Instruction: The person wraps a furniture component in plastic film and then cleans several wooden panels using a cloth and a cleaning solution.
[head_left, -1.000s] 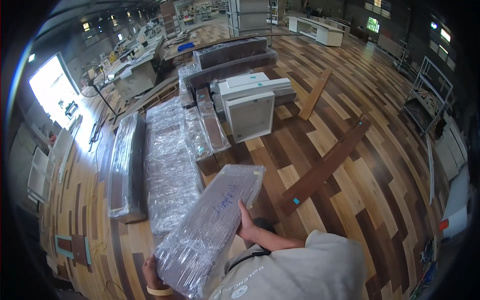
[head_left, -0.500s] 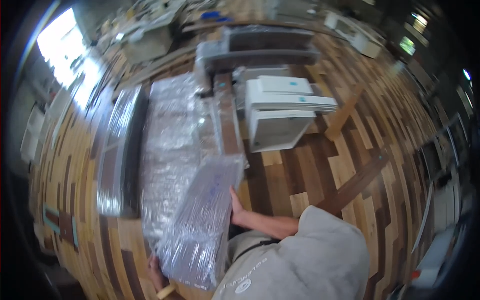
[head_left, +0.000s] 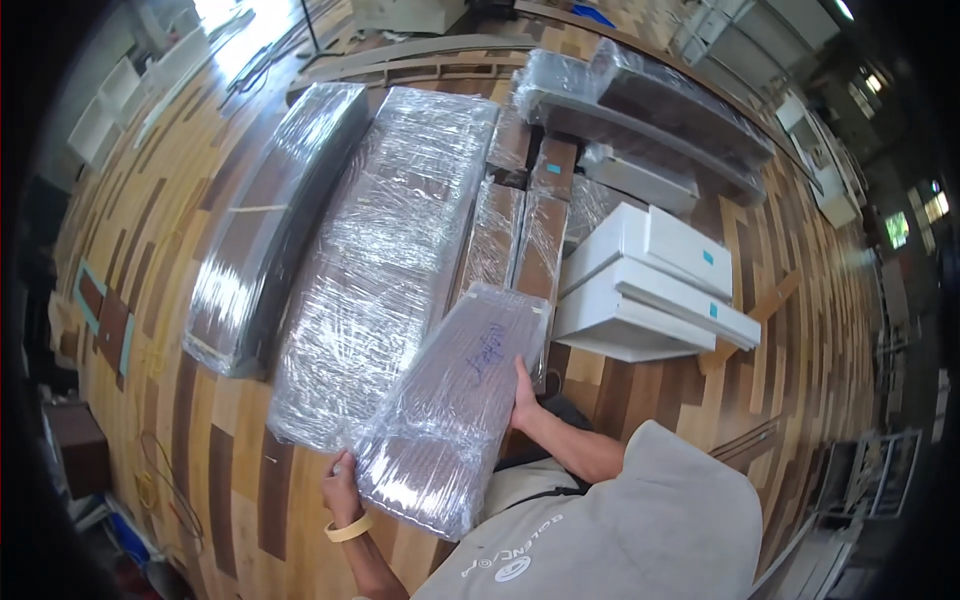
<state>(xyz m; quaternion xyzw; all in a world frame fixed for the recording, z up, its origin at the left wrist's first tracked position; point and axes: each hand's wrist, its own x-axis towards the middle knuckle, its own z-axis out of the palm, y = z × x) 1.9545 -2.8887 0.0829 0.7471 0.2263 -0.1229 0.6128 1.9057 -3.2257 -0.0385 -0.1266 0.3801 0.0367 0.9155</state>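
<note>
Head view: my right hand (head_left: 525, 400) grips the right edge of a flat, oblong panel (head_left: 450, 410), thumb on top, fingers hidden beneath; my left hand (head_left: 342, 492) is curled closed at its near left corner. Clear film (head_left: 420, 470), crinkled and glossy, wraps the brown panel tightly. I hold it just in front of me, its long axis slanting from near left to far right, blue scrawl (head_left: 488, 352) toward the far end. Beyond it, to the left, lies a broad slab (head_left: 390, 250), wrapped likewise, beside a long box (head_left: 275, 225). Smooth white boxes (head_left: 655, 285) sit to the right. The floor (head_left: 240, 480) is planked in tan and dark brown; bright light (head_left: 235, 35) shows far left.
</note>
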